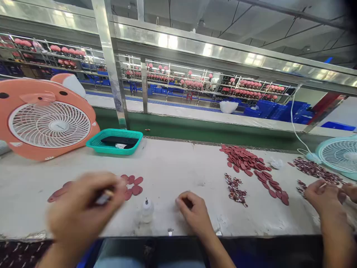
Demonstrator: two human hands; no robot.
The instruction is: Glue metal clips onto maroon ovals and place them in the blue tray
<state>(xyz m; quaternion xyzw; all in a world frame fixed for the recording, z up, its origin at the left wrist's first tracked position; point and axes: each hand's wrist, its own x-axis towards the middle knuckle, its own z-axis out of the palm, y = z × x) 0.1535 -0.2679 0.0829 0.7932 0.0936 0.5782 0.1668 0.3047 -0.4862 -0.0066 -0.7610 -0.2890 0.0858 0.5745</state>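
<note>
Two bare hands work over one table [167, 156]. The left hand [86, 208] is blurred; its fingers curl towards the thumb, with one small pale thing [103, 197] showing in the curl. I cannot tell whether they are clamped on it. The right hand [193, 212] has its fingers curled in, thumb close to the index finger; whether they grip anything I cannot tell.

Dark red ovals lie on both sides of the left fingers: just to their right, five can be counted [137, 190]; to their left, about three, partly hidden by the hand [59, 192]. One bottle [147, 213] stands upright between the two hands, apart from both.

Well to the right of the right fingers is one small pile [236, 191] of red-and-white pieces, too many to count. Beyond that pile, farther from the fingers, lies one heap [242, 160] of ovals, also too many to count, trailing off to the right. One white wad [276, 163] sits just beside it.

Beyond the left fingers stand one green basket [114, 150] holding a black thing [119, 140], and one orange fan [50, 115]. Far right of the right fingers are a co-worker's two hands [325, 199], near a second heap of pieces [318, 171] and one mint fan [340, 154].
</note>
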